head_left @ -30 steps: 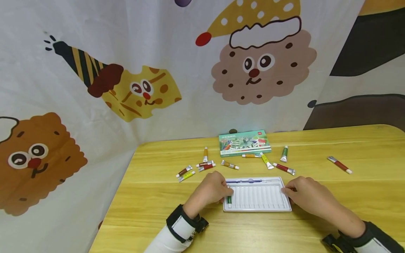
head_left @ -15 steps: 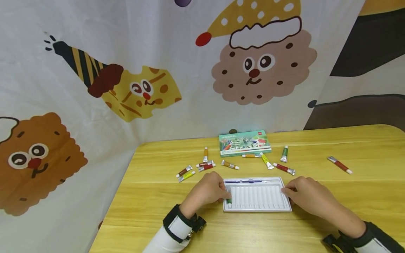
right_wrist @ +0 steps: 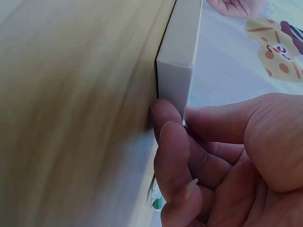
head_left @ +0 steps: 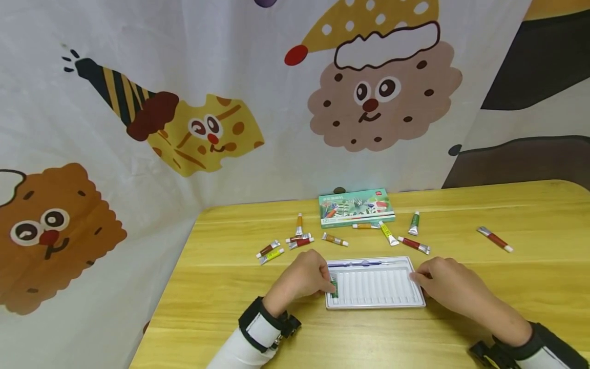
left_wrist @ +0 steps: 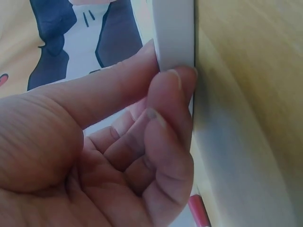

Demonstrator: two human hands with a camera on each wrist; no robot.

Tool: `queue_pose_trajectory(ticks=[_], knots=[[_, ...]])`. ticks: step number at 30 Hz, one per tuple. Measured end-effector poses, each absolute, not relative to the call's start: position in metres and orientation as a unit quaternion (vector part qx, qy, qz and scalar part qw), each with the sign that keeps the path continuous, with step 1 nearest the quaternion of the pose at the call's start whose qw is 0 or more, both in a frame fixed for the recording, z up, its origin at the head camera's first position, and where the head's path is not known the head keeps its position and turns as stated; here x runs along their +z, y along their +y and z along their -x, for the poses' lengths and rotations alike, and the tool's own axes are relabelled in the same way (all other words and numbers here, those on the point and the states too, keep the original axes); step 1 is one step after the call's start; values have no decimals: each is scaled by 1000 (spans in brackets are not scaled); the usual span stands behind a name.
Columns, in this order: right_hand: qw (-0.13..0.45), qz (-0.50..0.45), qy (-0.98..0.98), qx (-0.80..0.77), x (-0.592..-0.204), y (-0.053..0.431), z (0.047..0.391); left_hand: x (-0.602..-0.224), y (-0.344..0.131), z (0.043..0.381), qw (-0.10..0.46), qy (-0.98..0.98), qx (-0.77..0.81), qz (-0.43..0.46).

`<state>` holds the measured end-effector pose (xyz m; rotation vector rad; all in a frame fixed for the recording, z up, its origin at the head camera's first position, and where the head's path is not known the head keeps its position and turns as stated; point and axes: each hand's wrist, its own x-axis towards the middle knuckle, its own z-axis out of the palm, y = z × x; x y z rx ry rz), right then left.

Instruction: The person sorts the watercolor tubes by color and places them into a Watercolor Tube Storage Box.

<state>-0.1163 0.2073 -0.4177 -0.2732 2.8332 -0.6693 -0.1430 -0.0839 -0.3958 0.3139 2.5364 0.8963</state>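
Note:
A white plastic paint tray (head_left: 375, 302) with narrow slots lies on the table between the two hands. My left hand (head_left: 301, 277) pinches its left end, the thumb over the rim and the curled fingers at the side wall (left_wrist: 175, 33). Beside that thumb, a green paint tube (head_left: 335, 292) lies in the leftmost slot, partly covered. At the opposite end my right hand (head_left: 454, 287) pinches the tray's edge, with thumb above and fingers against the white end wall (right_wrist: 175, 80). A thin purple paintbrush (head_left: 355, 264) rests in the tray's back groove.
Behind the tray stretches a loose scatter of paint tubes, among them a yellow tube (head_left: 388, 233), a green-labelled tube (head_left: 414, 223) and a red tube (head_left: 494, 239) far right. A teal paint box (head_left: 356, 207) lies at the table's back edge, before a printed curtain (head_left: 276, 61).
My left thumb has slid a little toward the front left along the tray's end, uncovering more of the paintbrush's handle end. The right hand and the tray hold nearly the same place.

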Motion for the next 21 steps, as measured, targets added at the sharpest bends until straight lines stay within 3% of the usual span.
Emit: queue_pose_trajectory(ticks=[21], knots=[[102, 97, 965, -223, -414, 210, 116, -399, -84, 145, 210, 918, 321, -101]])
